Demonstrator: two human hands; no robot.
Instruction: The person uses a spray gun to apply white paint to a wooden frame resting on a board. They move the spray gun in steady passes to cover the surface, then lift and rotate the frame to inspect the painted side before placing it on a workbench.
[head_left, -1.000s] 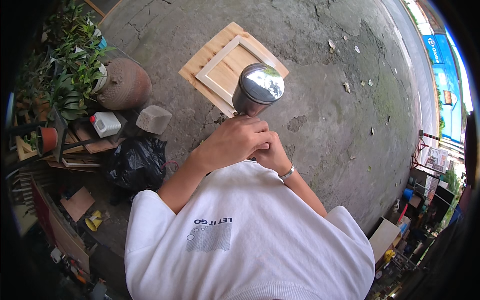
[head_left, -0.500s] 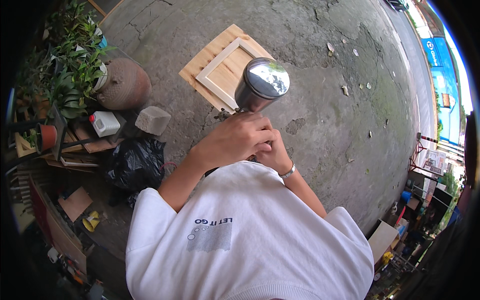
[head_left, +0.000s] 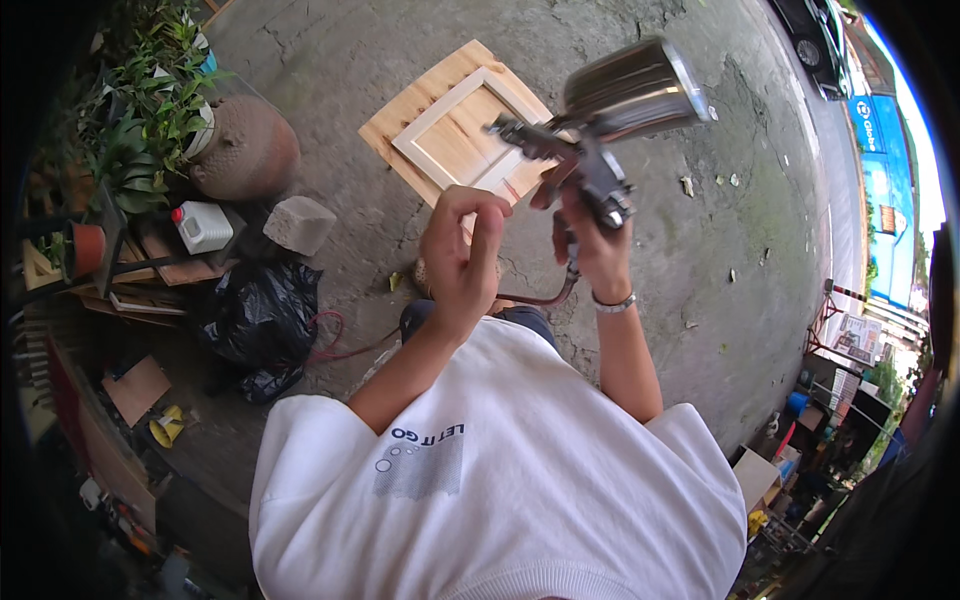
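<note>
1. Spray gun (head_left: 590, 170): up in R hand (head_left: 597, 240), out in front of white shirt (head_left: 560, 430), blurry, nose to L.
2. Shiny cup (head_left: 637, 88): joined to gun, tipped to R.
3. R hand: closed round gun's grip.
4. L hand (head_left: 462, 255): half open, fingers bent, nr gun.
5. Hose (head_left: 560, 297): from gun's grip, off to L.
6. 1 wood panel (head_left: 458, 132): on ground (head_left: 360, 60), past hands.
7. Far L: clay pot (head_left: 248, 150), gray block (head_left: 299, 226), white jug (head_left: 206, 228), black bag (head_left: 262, 315).
</note>
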